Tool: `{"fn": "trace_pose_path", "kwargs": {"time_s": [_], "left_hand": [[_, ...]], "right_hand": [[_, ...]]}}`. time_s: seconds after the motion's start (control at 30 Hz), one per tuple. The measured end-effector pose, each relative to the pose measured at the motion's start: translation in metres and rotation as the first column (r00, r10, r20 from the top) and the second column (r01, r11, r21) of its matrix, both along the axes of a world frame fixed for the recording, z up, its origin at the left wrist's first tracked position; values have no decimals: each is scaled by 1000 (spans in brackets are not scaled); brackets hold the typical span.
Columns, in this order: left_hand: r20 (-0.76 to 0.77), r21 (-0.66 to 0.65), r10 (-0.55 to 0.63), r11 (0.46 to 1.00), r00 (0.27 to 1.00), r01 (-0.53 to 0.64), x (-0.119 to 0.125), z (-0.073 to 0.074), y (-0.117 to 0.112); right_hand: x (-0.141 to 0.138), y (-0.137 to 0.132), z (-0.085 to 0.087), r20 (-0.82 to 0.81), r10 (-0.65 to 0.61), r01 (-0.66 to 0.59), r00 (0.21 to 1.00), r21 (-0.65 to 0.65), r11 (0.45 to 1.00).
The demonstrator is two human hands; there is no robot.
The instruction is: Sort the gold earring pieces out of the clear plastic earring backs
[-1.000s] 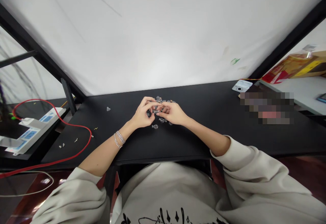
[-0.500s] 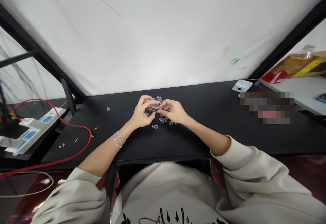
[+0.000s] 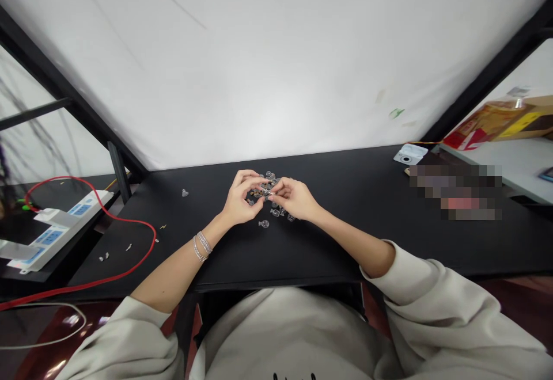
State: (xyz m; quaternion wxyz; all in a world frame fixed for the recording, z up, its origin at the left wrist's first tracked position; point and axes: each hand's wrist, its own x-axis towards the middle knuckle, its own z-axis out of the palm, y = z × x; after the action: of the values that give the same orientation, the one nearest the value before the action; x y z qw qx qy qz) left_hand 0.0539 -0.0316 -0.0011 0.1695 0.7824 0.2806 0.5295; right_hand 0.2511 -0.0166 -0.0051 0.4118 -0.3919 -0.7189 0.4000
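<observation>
A pile of several tiny clear glass bottles [image 3: 270, 179] lies on the black table [image 3: 345, 236], right in front of me. My left hand [image 3: 240, 200], with silver bracelets at the wrist, and my right hand [image 3: 294, 198] meet just above the pile. Both pinch with thumb and fingers on one small clear piece [image 3: 264, 192] held between them. One round little bottle [image 3: 263, 224] lies alone just below my hands. Another clear piece [image 3: 185, 193] sits apart to the left.
A white power strip [image 3: 52, 227] with a red cable [image 3: 129, 270] lies on the left. Small metal bits [image 3: 103, 257] sit near it. A white device [image 3: 409, 154] rests at the back right, and a red and yellow bag [image 3: 496, 120] lies on the neighbouring grey table.
My hands stay together over the pile, the fingers shifting slightly on the small piece. The whole view has dropped a little as my head moved.
</observation>
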Motion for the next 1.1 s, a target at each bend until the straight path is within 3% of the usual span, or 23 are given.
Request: {"fn": "trace_pose_path", "kwargs": {"time_s": [0.3, 1.1], "left_hand": [[35, -35, -29, 999, 999, 30, 1, -1, 1], [140, -99, -70, 992, 988, 84, 9, -6, 1]], "right_hand": [[-3, -5, -4, 34, 46, -49, 998, 82, 995], [-9, -10, -10, 115, -38, 10, 993, 238, 971]]}}
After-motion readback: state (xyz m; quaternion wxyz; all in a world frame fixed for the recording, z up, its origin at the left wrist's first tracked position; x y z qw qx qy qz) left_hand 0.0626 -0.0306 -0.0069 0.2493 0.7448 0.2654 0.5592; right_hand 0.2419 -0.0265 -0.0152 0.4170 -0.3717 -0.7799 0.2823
